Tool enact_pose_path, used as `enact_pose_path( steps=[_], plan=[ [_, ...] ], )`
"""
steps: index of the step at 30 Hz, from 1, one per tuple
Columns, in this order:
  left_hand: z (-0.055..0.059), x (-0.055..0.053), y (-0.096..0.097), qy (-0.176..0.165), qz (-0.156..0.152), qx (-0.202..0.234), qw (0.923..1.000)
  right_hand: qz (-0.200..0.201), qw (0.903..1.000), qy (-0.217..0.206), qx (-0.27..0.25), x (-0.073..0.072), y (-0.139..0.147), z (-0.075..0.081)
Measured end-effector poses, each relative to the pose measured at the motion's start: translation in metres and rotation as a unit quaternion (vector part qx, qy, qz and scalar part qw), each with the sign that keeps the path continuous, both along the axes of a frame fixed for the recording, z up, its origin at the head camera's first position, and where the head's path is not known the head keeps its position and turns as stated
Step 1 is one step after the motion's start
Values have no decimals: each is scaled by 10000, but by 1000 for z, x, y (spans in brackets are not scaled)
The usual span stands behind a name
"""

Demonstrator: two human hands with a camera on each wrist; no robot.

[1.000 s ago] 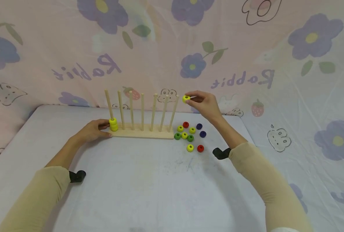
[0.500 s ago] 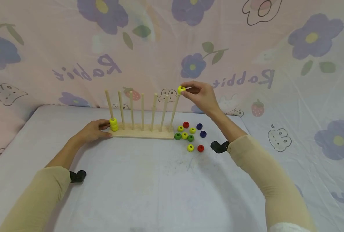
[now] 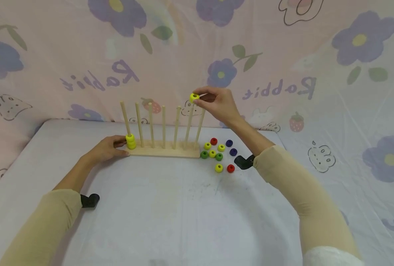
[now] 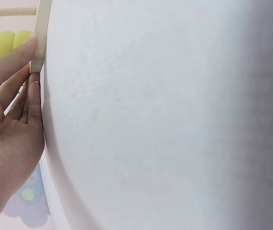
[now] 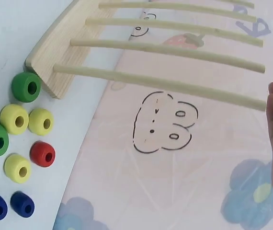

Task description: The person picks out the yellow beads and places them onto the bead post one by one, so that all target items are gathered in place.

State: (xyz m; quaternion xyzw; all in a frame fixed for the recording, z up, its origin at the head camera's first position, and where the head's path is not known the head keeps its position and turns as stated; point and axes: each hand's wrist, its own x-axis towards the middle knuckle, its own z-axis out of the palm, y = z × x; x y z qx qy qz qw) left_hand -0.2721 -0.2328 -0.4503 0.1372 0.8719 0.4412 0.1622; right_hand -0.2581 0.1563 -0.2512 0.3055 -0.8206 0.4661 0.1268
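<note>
Support at the left end of the wooden base [image 3: 165, 152] comes from the left hand [image 3: 108, 148], whose thumb and fingers grip that end beside the stacked yellow beads [image 3: 130, 142], apparently to steady it on the tabletop [image 3: 150, 221]. The leftmost peg [image 3: 125, 118] retains that stack. The held yellow bead [image 3: 194, 98] is pinched at its side by the fingers of the right hand [image 3: 218, 105]; the grip seems chosen to leave the hole uncovered. It is raised beyond the peg tips and apart from them, presumably for clearance. Loose beads [image 3: 219, 157] lie near the base's right end, evidently within the right hand's reach.
</note>
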Motion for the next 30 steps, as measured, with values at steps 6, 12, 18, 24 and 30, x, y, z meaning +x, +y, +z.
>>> enact_pose_path(
  steps=[6, 12, 18, 24, 30],
  plan=[
    [-1, -2, -1, -38, -8, 22, 10000, 274, 9996, 24, -36, -2, -18, 2],
    [1, -2, 0, -21, -11, -26, 10000, 488, 9983, -284, -154, -8, -36, 0],
    [3, -3, 0, 31, -7, -48, 10000, 640, 9975, -270, -149, -27, -57, -14],
    [5, -1, 0, -50, 13, -30, 10000, 879, 9956, -266, -163, -33, -78, -17],
    [4, -2, 0, -48, 24, -82, 10000, 1015, 9940, -368, -189, -35, -92, -16]
  ],
)
